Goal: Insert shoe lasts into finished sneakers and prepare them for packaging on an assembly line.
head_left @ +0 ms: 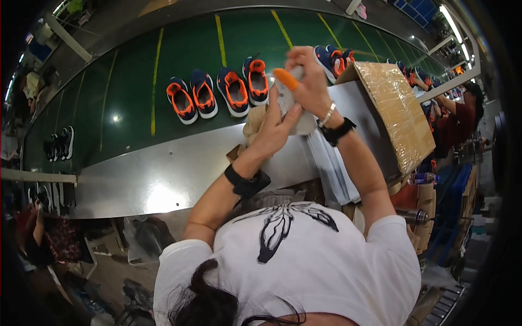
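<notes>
Grip of the left hand [273,129] pinches a pale, blurred piece [304,125] above the steel worktop [130,182], just beside the navy-and-orange shoes [234,93]; the right hand [311,87] curls over it, its exact hold I cannot tell. Best to steady it low with the left and work the right fingertips lightly, clear of the shoes
</notes>
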### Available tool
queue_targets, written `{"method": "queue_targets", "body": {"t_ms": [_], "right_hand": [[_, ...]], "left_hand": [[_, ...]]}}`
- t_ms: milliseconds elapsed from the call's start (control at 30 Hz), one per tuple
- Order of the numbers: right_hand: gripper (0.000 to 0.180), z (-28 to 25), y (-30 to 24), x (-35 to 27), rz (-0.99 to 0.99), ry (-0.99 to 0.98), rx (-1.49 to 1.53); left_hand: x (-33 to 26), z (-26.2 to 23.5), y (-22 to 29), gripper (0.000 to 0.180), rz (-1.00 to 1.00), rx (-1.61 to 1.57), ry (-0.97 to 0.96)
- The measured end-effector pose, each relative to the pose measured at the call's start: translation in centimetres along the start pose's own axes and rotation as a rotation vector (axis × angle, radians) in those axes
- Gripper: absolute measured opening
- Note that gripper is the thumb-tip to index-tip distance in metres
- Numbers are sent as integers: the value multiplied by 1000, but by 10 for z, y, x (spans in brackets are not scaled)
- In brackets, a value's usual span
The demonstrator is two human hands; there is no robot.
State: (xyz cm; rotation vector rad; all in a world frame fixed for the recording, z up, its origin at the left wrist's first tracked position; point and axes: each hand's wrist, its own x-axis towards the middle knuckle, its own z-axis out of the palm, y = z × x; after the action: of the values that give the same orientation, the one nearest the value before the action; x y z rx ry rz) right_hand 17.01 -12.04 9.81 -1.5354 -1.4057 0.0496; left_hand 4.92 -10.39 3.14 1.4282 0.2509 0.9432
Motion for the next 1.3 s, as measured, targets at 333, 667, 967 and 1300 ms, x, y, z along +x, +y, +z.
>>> {"method": "queue_targets", "body": {"t_ms": [333, 667, 967, 1300], "right_hand": [[57, 48, 11, 6, 91, -161, 46], [56, 97, 151, 31, 647, -734, -234], [56, 187, 184, 20, 373, -610, -353], [27, 196, 192, -9, 189, -692, -308]], "left_hand": [[59, -85, -3, 36, -169, -746, 309], [107, -186, -187, 33, 31, 1059, 107], [145, -216, -210, 27, -255, 988, -353], [143, -215, -218, 19, -148, 938, -371]]}}
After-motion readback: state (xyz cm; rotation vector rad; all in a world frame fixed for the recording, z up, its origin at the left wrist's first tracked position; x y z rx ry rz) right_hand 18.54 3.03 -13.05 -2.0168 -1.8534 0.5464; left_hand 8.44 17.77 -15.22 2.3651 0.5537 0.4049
